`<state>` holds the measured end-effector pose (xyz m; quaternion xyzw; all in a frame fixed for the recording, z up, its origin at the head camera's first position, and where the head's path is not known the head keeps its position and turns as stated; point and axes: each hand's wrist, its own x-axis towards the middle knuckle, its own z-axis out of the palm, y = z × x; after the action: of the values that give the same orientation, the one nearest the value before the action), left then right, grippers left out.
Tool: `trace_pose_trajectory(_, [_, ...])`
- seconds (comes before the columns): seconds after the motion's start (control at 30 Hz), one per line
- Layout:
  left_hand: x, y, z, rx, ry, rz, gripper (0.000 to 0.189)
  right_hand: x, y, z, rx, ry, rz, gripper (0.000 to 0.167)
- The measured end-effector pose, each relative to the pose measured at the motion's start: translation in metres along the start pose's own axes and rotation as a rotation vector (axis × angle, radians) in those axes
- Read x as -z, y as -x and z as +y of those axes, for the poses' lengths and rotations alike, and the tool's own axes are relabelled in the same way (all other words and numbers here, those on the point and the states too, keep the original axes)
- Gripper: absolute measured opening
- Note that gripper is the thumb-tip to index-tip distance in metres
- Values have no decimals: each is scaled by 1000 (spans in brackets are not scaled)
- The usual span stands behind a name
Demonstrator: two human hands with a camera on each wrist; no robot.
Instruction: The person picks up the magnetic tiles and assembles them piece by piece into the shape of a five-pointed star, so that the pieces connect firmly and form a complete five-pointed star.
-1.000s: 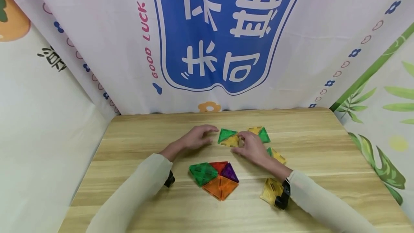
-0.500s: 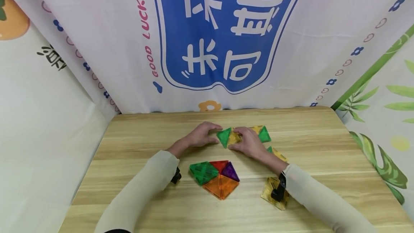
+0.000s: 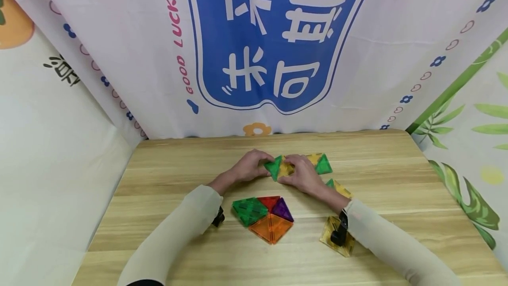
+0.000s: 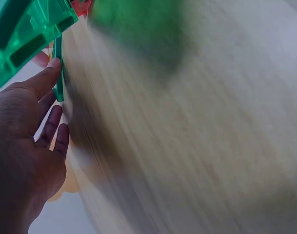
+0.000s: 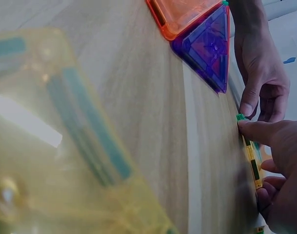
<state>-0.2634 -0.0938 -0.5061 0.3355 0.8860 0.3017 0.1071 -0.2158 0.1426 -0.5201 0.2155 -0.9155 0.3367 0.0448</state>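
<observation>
At the back middle of the table, my left hand [image 3: 251,166] grips the green triangle magnetic tile [image 3: 273,168] by its edges. In the left wrist view its thumb lies against the tile [image 4: 58,80]. My right hand [image 3: 304,174] holds the yellow triangle magnetic tile [image 3: 285,169], which lies edge to edge with the green one. The right wrist view shows the yellow tile [image 5: 251,158] edge-on, low at the table, between thumb and fingers. Parts of both tiles are covered by the fingers.
A yellow-green tile pair [image 3: 323,165] lies right of the right hand, another [image 3: 341,189] under the right forearm. Nearer are joined green [image 3: 249,212], red, purple [image 3: 283,210] and orange tiles [image 3: 271,227]. Yellow tiles [image 3: 331,237] lie below the right wrist. A curtain hangs behind.
The left hand has come right and taken hold of the green tile. The green and yellow pair has turned, its seam now nearly upright in the head view. The right hand has shifted slightly left.
</observation>
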Motion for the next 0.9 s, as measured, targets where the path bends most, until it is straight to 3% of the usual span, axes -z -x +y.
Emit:
trace_pose_trajectory(0.23, [-2,1,7,79,58,30,40,0,0,-1,-7,-18,-1,61])
trace_pose_trajectory(0.57, [-4,5,10,97,224,83,43,-3,4,2,27,-79,26,67])
trace_pose_trajectory(0.7, [0,9,10,129,315,76,39,-1,4,4,37,-182,10,63])
trace_pose_trajectory(0.9, [8,18,12,169,384,56,34,4,2,4,-44,-429,-48,48])
